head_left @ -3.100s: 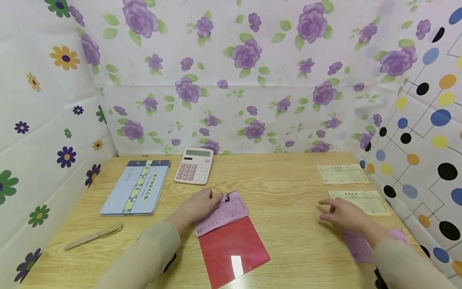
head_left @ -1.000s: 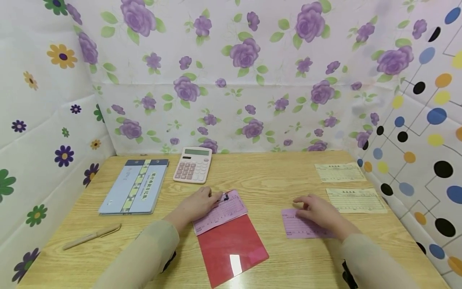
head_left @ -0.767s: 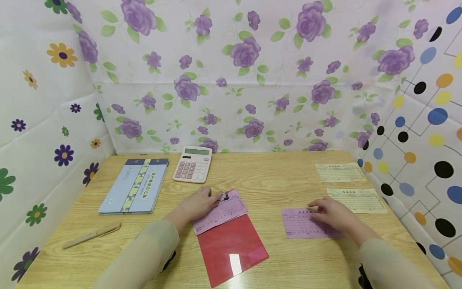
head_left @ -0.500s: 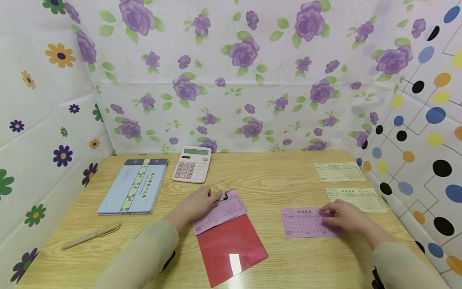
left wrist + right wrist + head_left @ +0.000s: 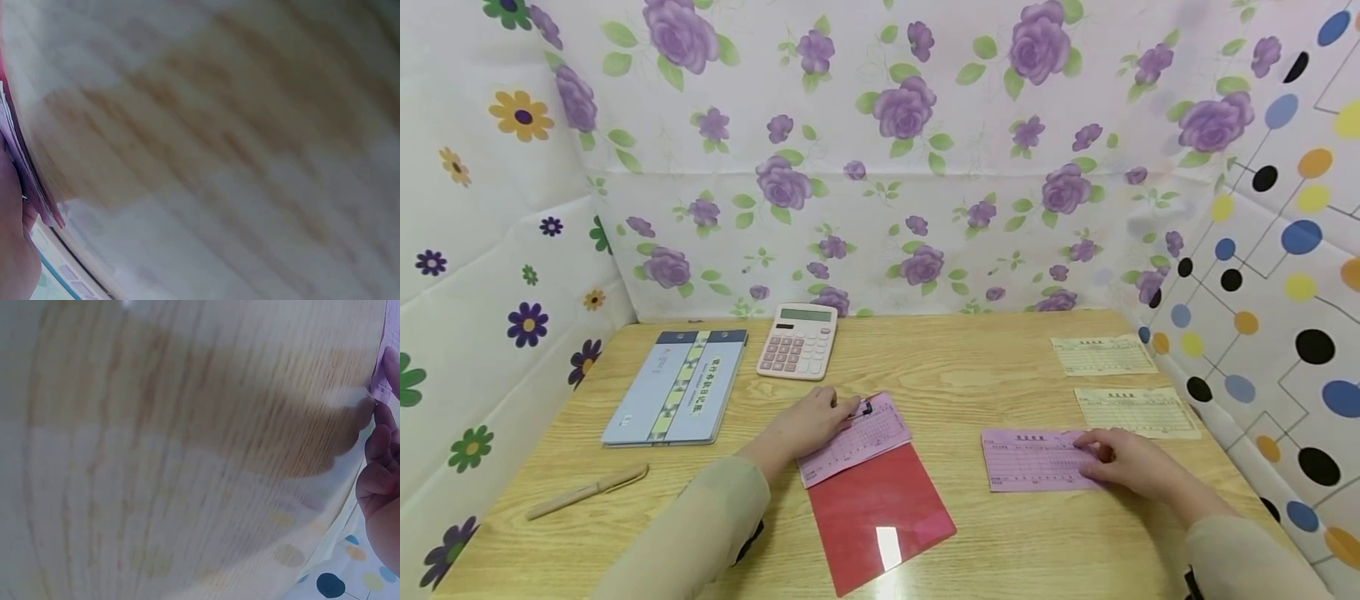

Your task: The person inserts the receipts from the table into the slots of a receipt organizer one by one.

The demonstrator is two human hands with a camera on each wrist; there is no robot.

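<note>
Probably light, limp and easily creased, the thin pink rectangular paper slip (image 5: 1030, 461) at three o'clock from the flat red clipboard (image 5: 872, 525) suits an edge hold; the right hand (image 5: 1133, 468) pinches its three-o'clock edge, the left hand (image 5: 808, 423) grips the clipboard's top

Pink printed slip (image 5: 1030, 460) on wooden table (image 5: 1000, 367); pink slip stack (image 5: 865, 443) atop glossy red board (image 5: 868, 508).

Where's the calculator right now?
In the head view, the calculator lies near the back edge of the table, left of centre, just right of the blue-covered book.
</note>
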